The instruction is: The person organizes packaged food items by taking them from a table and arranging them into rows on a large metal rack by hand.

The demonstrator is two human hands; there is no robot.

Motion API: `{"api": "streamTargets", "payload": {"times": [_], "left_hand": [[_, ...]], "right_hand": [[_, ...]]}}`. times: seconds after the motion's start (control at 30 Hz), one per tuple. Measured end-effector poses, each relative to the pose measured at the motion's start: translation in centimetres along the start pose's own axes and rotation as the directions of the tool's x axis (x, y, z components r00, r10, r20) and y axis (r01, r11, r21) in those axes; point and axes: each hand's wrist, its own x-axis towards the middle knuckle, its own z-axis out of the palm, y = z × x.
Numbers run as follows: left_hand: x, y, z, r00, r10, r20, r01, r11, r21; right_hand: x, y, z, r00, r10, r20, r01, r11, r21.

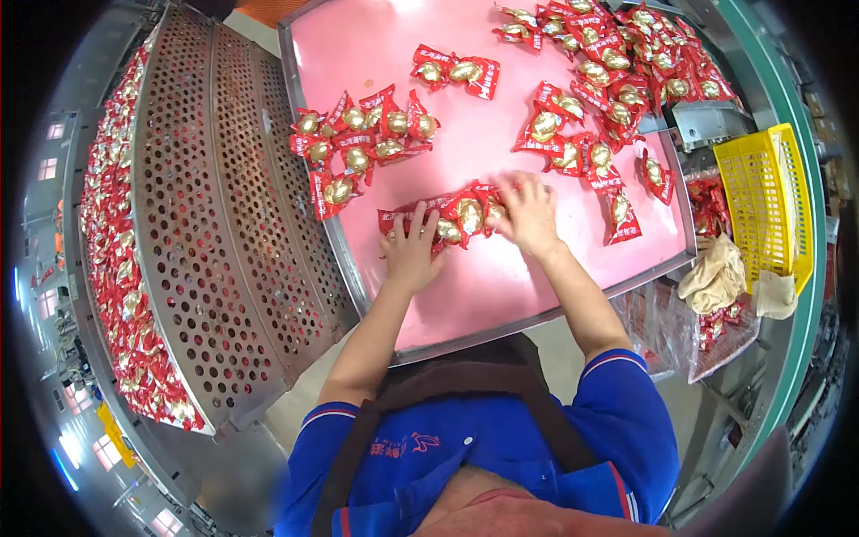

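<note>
A short row of red wrapped packets (pixel 467 217) with gold oval centres lies on the pink tabletop (pixel 501 286) in front of me. My left hand (pixel 412 251) rests over the row's left end with its fingers spread. At the right end, my right hand (pixel 530 217) touches the packets, fingers apart and slightly blurred. Parts of the end packets are hidden under both hands. Farther left is a loose cluster of similar packets (pixel 356 158), and a pair of packets (pixel 464 70) lies beyond the row.
A big pile of packets (pixel 617 67) covers the far right, with stragglers toward me. Metal edging (pixel 474 336) borders the table. To the left stands a perforated metal chute (pixel 224 179) beside a mass of packets (pixel 121 295). A yellow basket (pixel 765 210) and beige cloth (pixel 713 273) are at right.
</note>
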Motion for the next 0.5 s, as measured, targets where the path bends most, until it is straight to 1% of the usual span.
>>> {"api": "streamTargets", "payload": {"times": [0.03,0.1,0.13,0.17,0.2,0.23,0.27,0.3,0.33,0.37,0.4,0.43,0.47,0.5], "left_hand": [[0.1,0.2,0.0,1.0,-0.005,-0.005,0.005,1.0,-0.003],[0.2,0.2,0.3,1.0,-0.008,-0.03,0.007,1.0,-0.016],[0.1,0.1,0.3,1.0,-0.011,0.021,0.012,1.0,-0.026],[0.2,0.0,0.0,0.998,-0.016,0.061,0.018,0.999,-0.034],[0.6,-0.1,-0.7,0.996,-0.021,0.086,0.025,0.999,-0.041],[0.8,-0.3,-0.7,0.995,0.017,0.094,-0.011,0.998,-0.068],[0.5,-1.0,-0.3,0.995,0.03,0.094,-0.021,0.996,-0.088],[-0.5,-1.4,0.1,0.997,0.061,0.05,-0.057,0.996,-0.064],[-1.5,-1.8,1.2,0.997,0.076,0.001,-0.076,0.997,-0.029],[-2.0,-3.7,4.9,0.982,0.191,0.003,-0.184,0.951,-0.248],[-3.9,-3.3,3.6,0.958,0.272,-0.087,-0.286,0.918,-0.274],[-6.5,-1.0,-2.1,0.985,0.172,0.02,-0.16,0.948,-0.274],[-8.1,-0.7,-4.0,0.982,0.182,-0.053,-0.19,0.925,-0.329],[-9.3,-0.8,-5.7,0.971,0.205,-0.123,-0.237,0.895,-0.379]], "right_hand": [[-0.2,-0.7,1.0,0.982,-0.139,0.129,0.132,0.989,0.066],[0.4,-1.3,0.9,0.944,-0.179,0.278,0.192,0.981,-0.018],[0.7,-1.4,0.4,0.916,-0.193,0.35,0.229,0.971,-0.063],[0.6,-1.4,1.0,0.924,-0.18,0.337,0.207,0.977,-0.045],[-0.1,-1.4,1.7,0.946,-0.165,0.279,0.189,0.98,-0.059],[-1.4,-1.5,2.7,0.962,-0.167,0.214,0.186,0.98,-0.07],[-2.4,-2.1,3.2,0.97,-0.196,0.144,0.207,0.976,-0.065],[-3.7,-2.6,3.1,0.967,-0.25,0.055,0.251,0.968,-0.011],[-5.4,-3.2,3.1,0.963,-0.264,0.042,0.261,0.962,0.075],[-6.9,-4.0,2.3,0.963,-0.25,0.097,0.237,0.963,0.128],[-8.3,-4.7,0.9,0.941,-0.157,0.299,0.092,0.971,0.22],[-9.2,-5.3,-0.7,0.926,-0.135,0.352,0.009,0.941,0.337],[-10.4,-5.1,-0.9,0.957,-0.158,0.245,0.067,0.937,0.344],[-9.3,-6.4,-3.8,0.954,-0.172,0.244,0.081,0.936,0.341]]}}
